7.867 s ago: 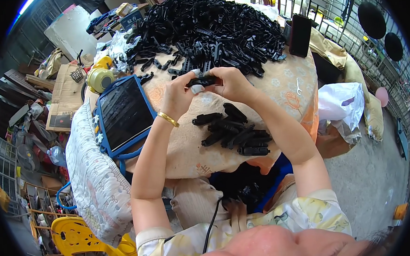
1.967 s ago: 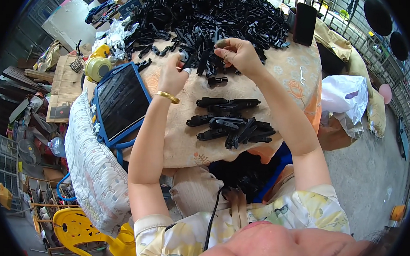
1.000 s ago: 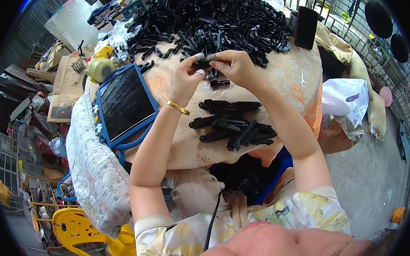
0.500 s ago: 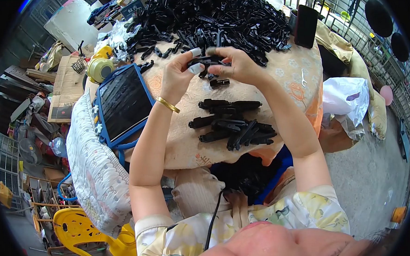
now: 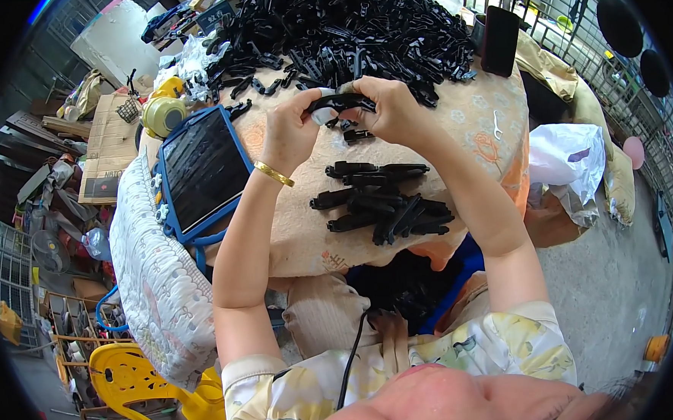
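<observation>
Above the middle of the cloth-covered table, my two hands hold one curved, glossy black plastic part [image 5: 350,100] between them. My left hand [image 5: 290,129], with white wrapping on its fingertips, pinches the left end. The right end is pinched by my right hand [image 5: 394,112]. Just below the hands a short black piece [image 5: 358,136] lies on the cloth. Nearer to me is a loose stack of long black parts [image 5: 386,203], some crossed over each other. Beyond my hands a big heap of similar black parts [image 5: 350,38] covers the far side.
To the left stands a blue-framed tray with a dark surface [image 5: 207,171], beside a yellow round device [image 5: 164,112]. A black phone-like slab [image 5: 500,42] stands upright at the right. A small wrench [image 5: 498,125] lies on the tablecloth [image 5: 463,154]. White plastic bags [image 5: 569,156] hang beyond the right edge.
The black part has been turned and raised slightly, so its curved length now shows between both hands. My fingers have shifted to its two ends. The stack on the table is unchanged.
</observation>
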A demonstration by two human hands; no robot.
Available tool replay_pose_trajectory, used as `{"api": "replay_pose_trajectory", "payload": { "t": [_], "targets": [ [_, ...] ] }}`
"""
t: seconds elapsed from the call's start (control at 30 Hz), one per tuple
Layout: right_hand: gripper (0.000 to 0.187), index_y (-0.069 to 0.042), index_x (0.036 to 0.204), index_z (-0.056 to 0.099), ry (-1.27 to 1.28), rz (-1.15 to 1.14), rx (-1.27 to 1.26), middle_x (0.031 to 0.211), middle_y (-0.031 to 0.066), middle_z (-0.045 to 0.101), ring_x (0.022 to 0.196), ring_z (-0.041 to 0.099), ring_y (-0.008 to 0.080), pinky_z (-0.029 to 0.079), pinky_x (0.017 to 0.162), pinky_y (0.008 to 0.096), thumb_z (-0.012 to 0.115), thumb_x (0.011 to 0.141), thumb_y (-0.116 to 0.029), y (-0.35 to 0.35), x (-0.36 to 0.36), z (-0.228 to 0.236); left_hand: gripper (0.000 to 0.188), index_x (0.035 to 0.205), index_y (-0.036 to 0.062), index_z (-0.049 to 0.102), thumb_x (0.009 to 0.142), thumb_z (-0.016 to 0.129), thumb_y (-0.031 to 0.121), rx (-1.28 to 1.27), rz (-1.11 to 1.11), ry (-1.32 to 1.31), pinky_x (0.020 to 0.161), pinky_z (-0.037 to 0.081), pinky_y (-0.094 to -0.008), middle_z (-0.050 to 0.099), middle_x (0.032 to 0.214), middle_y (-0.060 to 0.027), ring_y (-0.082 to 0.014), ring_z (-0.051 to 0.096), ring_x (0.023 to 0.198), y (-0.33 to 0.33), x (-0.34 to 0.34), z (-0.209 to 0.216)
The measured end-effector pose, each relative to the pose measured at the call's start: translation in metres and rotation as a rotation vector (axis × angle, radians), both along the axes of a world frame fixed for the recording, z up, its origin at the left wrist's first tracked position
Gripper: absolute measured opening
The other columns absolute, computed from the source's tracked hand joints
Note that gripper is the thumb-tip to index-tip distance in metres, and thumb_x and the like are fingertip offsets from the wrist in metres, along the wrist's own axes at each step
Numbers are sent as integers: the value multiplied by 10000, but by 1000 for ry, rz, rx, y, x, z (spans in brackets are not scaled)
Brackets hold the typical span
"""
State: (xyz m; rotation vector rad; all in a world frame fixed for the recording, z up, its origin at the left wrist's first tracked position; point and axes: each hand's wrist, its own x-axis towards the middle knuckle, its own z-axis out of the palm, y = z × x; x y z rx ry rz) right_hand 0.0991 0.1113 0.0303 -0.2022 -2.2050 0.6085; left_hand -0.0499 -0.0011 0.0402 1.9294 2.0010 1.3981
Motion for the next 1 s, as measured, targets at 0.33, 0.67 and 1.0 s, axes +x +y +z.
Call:
{"api": "replay_pose_trajectory", "payload": {
  "t": [0.33, 0.67, 1.0],
  "targets": [
    [303, -1, 998, 593, -68, -57, 114, 860, 121, 628, 719, 610, 217, 497, 708, 289, 694, 736, -114, 10, 0, -8, 280, 1006, -10, 611, 746, 696, 52, 16, -247, -446, 636, 438, -186, 620, 789, -36, -60, 531, 696, 12, -10, -11],
    [290, -50, 904, 658, -612, 11, 24, 823, 120, 621, 753, 598, 268, 480, 678, 349, 705, 634, -146, 15, 1, -10, 292, 974, 8, 634, 775, 691, 214, -673, -516, -211, 751, 469, -245, 629, 844, -38, -101, 575, 793, 3, -8, -8],
    [191, -51, 899, 655, -330, 50, 20, 827, 145, 618, 811, 585, 311, 469, 731, 368, 617, 740, -150, 19, 1, -19, 479, 1158, 29, 513, 722, 694, 108, -205, 128, -80, 674, 493, -300, 628, 802, -98, -178, 606, 724, 42, -26, -52]
  ]
}}
